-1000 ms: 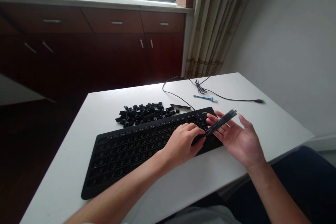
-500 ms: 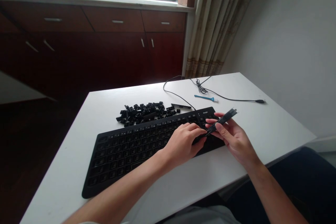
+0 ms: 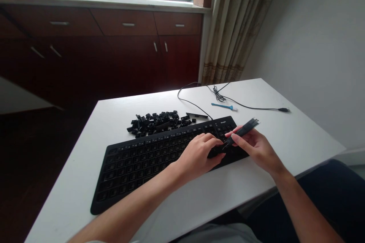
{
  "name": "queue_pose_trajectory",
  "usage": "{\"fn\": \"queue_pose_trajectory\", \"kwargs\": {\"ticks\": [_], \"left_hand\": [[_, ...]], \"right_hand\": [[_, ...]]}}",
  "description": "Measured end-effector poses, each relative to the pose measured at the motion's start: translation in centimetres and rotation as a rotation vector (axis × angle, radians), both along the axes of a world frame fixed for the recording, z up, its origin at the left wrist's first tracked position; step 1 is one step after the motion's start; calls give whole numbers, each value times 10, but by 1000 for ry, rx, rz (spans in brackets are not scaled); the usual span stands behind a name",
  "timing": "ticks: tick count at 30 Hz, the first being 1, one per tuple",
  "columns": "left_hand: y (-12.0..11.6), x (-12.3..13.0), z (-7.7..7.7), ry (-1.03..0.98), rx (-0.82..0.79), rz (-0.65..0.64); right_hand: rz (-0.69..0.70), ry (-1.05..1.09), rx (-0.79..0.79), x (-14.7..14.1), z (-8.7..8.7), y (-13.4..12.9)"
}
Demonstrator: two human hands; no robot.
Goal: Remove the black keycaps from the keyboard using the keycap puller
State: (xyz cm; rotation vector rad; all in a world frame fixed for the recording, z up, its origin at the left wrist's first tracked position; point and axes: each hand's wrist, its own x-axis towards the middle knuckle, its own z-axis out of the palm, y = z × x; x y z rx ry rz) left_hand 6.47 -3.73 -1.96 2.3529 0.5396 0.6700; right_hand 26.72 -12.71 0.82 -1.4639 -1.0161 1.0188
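In the head view a black keyboard (image 3: 148, 159) lies slantwise on the white table, most of its keycaps off and the key sockets bare. My right hand (image 3: 256, 148) is closed round a dark keycap puller (image 3: 243, 129), which has brush bristles at its upper end and thin wire loops at its lower end. The wires hang over the keyboard's right part. Close to them is my left hand (image 3: 199, 153), resting over the keyboard with thumb and forefinger apart. No keycap shows between those fingers. Behind the keyboard lies a heap of loose black keycaps (image 3: 154, 121).
A blue brush-like tool (image 3: 224, 106) lies at the table's far side. Beside it runs a bundled black cable (image 3: 219, 95) with a plug (image 3: 283, 109) toward the right. The white table (image 3: 299, 133) ends near my lap. Wooden cabinets (image 3: 125, 60) stand beyond.
The puller has dropped slightly toward the keyboard, and my right fingers have closed in more around it. My left thumb and forefinger have parted a little near the wire tip.
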Motion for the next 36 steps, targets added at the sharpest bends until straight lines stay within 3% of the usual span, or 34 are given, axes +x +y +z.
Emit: {"fn": "queue_pose_trajectory", "kwargs": {"ticks": [8, 19, 24, 26, 31, 36], "left_hand": [[0, 0, 3, -20, 28, 35], [-10, -8, 6, 16, 110, 112], [-11, -10, 4, 68, 163, 116], [-11, -10, 4, 84, 197, 146], [-14, -11, 4, 102, 210, 104], [-15, -10, 7, 107, 186, 76]], "right_hand": [[40, 101, 169, -20, -2, 21], [617, -149, 333, -19, 13, 68], [771, -67, 417, -31, 14, 85], [754, 12, 432, -38, 9, 84], [533, 136, 445, -42, -9, 71], [507, -136, 445, -33, -9, 67]]}}
